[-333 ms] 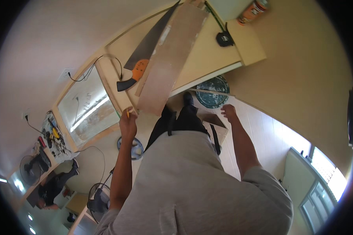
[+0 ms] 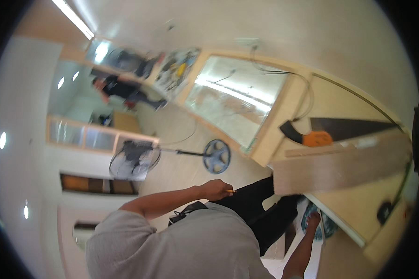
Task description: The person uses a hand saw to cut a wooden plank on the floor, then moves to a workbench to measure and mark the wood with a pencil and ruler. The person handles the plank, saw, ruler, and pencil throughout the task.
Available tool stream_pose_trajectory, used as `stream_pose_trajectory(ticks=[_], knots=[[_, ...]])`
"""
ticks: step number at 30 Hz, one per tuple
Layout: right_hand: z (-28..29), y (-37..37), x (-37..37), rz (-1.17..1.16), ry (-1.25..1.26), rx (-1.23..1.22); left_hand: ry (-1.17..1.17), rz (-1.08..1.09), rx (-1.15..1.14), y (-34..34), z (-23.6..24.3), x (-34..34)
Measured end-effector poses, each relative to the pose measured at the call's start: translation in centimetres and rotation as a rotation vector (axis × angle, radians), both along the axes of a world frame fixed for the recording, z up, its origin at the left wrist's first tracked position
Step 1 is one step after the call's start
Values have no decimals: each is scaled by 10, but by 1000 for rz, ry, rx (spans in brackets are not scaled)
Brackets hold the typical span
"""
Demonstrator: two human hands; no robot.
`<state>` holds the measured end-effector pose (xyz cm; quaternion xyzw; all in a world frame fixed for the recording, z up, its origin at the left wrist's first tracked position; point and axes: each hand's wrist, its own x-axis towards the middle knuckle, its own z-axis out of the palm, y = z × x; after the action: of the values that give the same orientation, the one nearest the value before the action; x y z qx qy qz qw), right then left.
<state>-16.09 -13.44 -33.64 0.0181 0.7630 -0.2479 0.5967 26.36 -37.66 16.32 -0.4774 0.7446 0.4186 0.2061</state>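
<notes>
We see two hands of one worker in a grey shirt and black trousers. The left hand, one of the pair, has its fingers closed around one slim yellow stick, pencil-like, whose tip projects beyond them, in front of the trousers. The right hand lies across our view of one round green item beside the worktop; it is small and blurred, so we cannot tell whether its fingers are wide or narrow, nor whether they touch anything.

On the pale worktop we count one long brown board, its near end overhanging the edge toward the legs. Along one long side lies one handsaw, with one orange-and-black handle and one dark blade. Near the board's other long side we find one black tape measure.

Next to the worktop is one wood-framed glass panel, and past it one cluster of tools, too blurred to count. On the floor we note one standing fan with one round base. Farther off is one other person, in dark clothing.
</notes>
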Motion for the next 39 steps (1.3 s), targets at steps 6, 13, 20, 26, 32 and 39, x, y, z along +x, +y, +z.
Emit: stream_pose_trajectory(ticks=[6,13,20,26,32,39], knots=[[-51,-107,18,601,590,-219,-294,144,140,26,-30,44],[-78,-157,32,715,556,-148,-456,322,130,56,-45,109],[-11,-191,19,723,547,-211,-314,356,128,52,-46,102],[148,-235,25,730,452,-432,-180,368,27,52,-19,74],[333,-253,50,809,260,-573,-26,291,-126,35,13,28],[516,-233,84,912,144,-591,464,43,-149,-11,18,13]])
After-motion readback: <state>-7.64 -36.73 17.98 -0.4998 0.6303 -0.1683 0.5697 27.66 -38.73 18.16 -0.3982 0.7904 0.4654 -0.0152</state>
